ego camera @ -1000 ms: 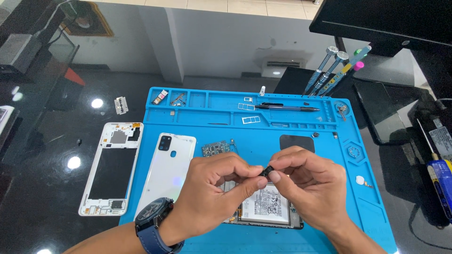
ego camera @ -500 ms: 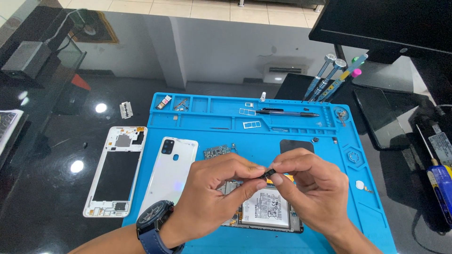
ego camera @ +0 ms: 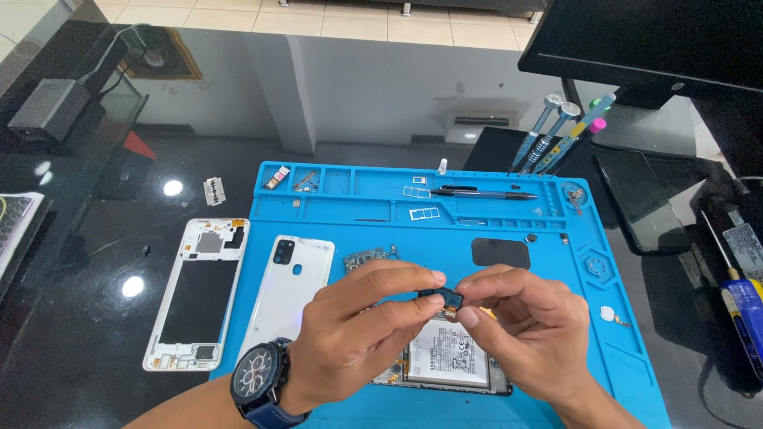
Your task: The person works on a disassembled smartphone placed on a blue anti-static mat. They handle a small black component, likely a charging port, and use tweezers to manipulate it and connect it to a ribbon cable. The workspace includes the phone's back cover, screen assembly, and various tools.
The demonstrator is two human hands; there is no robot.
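On a blue repair mat (ego camera: 334, 202), the left hand (ego camera: 358, 334) and right hand (ego camera: 528, 330) pinch 1 small black phone part (ego camera: 442, 300) between fingertips — at 3 o'clock from the left, 9 o'clock from the right, equally near both — above the opened phone (ego camera: 445, 361).

Open mat (ego camera: 509, 230) ahead of my hands: bare blue between the circuit board (ego camera: 370, 257) and black pad (ego camera: 500, 253). Opened phone (ego camera: 445, 361) lies directly beneath my hands. White back cover (ego camera: 290, 290) and white mid-frame (ego camera: 197, 294) block the left. Pen (ego camera: 483, 193) crosses the tray row. Screwdrivers (ego camera: 556, 131) stand at the far right corner.
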